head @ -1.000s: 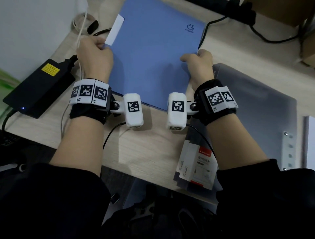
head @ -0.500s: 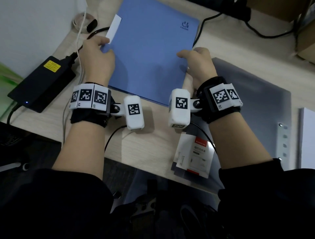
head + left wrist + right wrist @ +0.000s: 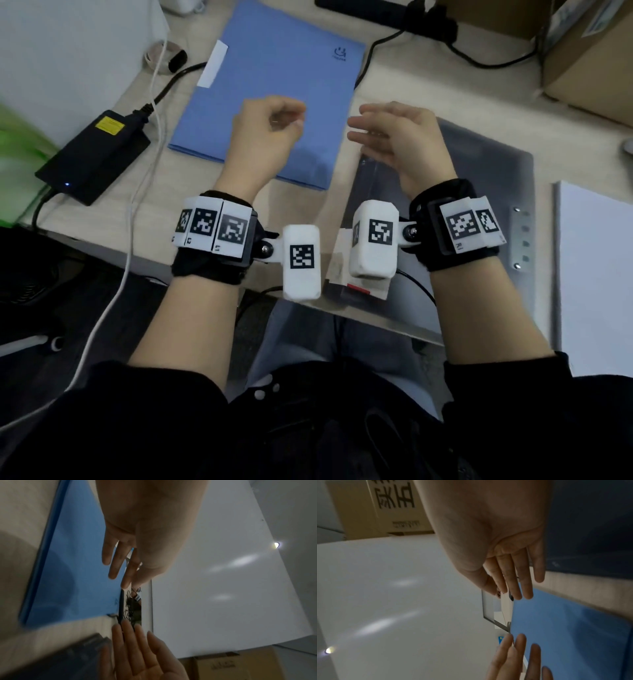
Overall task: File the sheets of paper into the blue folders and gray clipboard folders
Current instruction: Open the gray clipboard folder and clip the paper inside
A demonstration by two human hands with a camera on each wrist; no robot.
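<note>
A closed blue folder (image 3: 274, 78) lies flat on the desk, a white label (image 3: 213, 63) at its left edge. My left hand (image 3: 284, 120) hovers over its near half, holding nothing; in the left wrist view its fingers (image 3: 113, 563) are relaxed above the blue folder (image 3: 77, 574). My right hand (image 3: 366, 126) floats beside the folder's right edge, empty, with fingers (image 3: 517, 585) straight. A gray clipboard folder (image 3: 486, 161) lies under and right of that hand. A stack of white sheets (image 3: 596, 274) sits at the far right.
A black power adapter (image 3: 96, 154) with cables lies left of the folder. A cardboard box (image 3: 582, 51) stands at the back right, with a power strip (image 3: 394, 13) behind the folder. A small printed packet (image 3: 342, 274) lies at the desk's near edge.
Both hands have let go of the blue folder's side edges and drawn back toward me and toward each other. The folder now lies flat on its own.
</note>
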